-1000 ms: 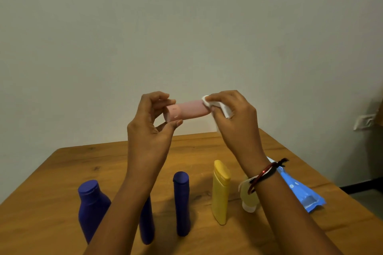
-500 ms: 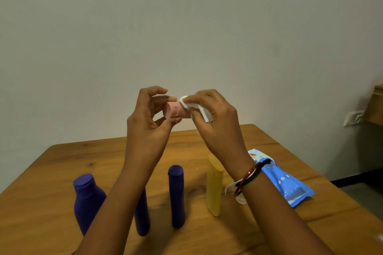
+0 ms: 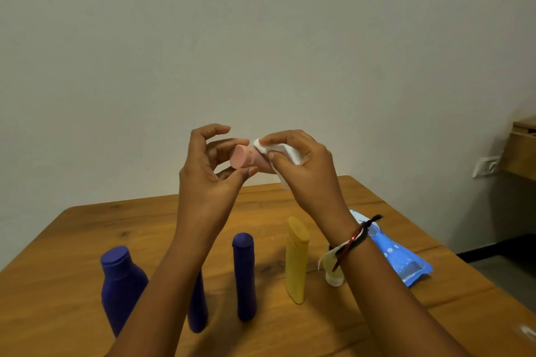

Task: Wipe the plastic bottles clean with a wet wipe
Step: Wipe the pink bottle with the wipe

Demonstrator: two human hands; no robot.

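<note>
While left hand (image 3: 206, 180) pinches pink bottle (image 3: 246, 160), right hand (image 3: 304, 171) grips wet wipe (image 3: 285, 151) against it

A pale pink bottle (image 3: 246, 160) is seen against a plain off-white wall (image 3: 261, 38), wrapped in a white wipe (image 3: 285, 151). On the honey-brown, dark-knotted wooden table (image 3: 87, 229), three deep blue bottles (image 3: 121, 284) are shown at 7 o'clock, a mustard yellow bottle (image 3: 296, 258) at 5 o'clock, and a bright blue packet (image 3: 400, 258) dotted with white at 4 o'clock. A red, black and white wristband (image 3: 352, 240) is worn.
</note>
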